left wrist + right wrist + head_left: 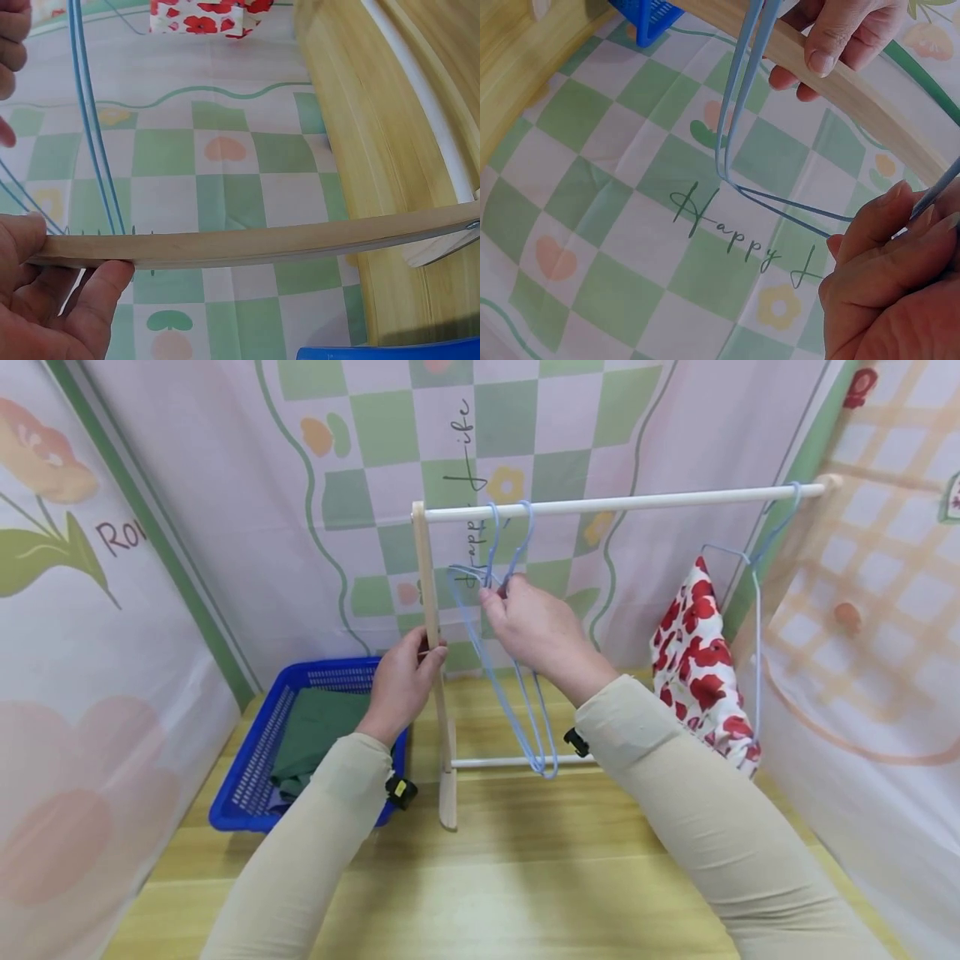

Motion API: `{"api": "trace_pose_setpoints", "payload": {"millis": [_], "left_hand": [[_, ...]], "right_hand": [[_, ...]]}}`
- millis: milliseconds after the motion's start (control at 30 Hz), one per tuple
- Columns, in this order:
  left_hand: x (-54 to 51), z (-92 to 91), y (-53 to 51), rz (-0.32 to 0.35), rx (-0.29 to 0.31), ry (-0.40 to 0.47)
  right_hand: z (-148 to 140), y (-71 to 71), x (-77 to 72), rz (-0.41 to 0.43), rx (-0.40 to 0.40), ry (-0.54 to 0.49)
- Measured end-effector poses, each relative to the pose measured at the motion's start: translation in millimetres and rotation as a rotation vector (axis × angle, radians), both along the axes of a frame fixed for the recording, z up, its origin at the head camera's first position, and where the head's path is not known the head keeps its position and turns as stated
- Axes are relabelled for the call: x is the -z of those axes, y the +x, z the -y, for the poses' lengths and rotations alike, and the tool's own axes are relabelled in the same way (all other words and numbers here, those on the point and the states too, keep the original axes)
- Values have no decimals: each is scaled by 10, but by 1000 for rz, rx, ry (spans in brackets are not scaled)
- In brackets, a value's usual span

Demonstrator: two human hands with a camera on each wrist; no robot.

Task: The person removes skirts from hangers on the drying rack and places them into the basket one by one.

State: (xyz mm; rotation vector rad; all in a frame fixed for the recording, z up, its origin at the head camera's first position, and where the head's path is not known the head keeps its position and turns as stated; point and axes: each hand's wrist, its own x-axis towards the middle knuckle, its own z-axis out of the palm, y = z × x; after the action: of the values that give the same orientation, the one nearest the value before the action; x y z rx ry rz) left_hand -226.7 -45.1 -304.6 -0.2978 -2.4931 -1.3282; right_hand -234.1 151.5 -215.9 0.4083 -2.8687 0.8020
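My left hand (pixel 401 683) grips the wooden side post (pixel 428 568) of a small clothes rack, thumb on one side and fingers on the other. Two light-blue hangers (pixel 96 142) hang by their hooks from the white top rail (pixel 660 502), close to this post. Just under the hooks, my right hand (pixel 543 627) holds them at the neck, its fingers curled in the right wrist view. At the rail's far right end, another blue hanger (pixel 757 643) carries a white cloth with red flowers (pixel 701 685).
Left of the rack, a blue plastic basket (pixel 240 822) stands on the wooden table (pixel 487 893) with folded dark green cloth (pixel 318 727) inside. A white lower bar (pixel 491 762) crosses the rack near the tabletop. Printed fabric walls (pixel 382 427) enclose the table at the back and sides.
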Motion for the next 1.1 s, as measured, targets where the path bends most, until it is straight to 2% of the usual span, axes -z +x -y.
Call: {"api": "trace_pose_setpoints", "payload": {"millis": [767,1100], "left_hand": [[19,-2,-12,-57,-42,-119],[29,6,-15,-66,-46,-133]], "right_hand": [[291,-3,-4,-49,22,78],[395,-3,-4,-48,36,100]]}}
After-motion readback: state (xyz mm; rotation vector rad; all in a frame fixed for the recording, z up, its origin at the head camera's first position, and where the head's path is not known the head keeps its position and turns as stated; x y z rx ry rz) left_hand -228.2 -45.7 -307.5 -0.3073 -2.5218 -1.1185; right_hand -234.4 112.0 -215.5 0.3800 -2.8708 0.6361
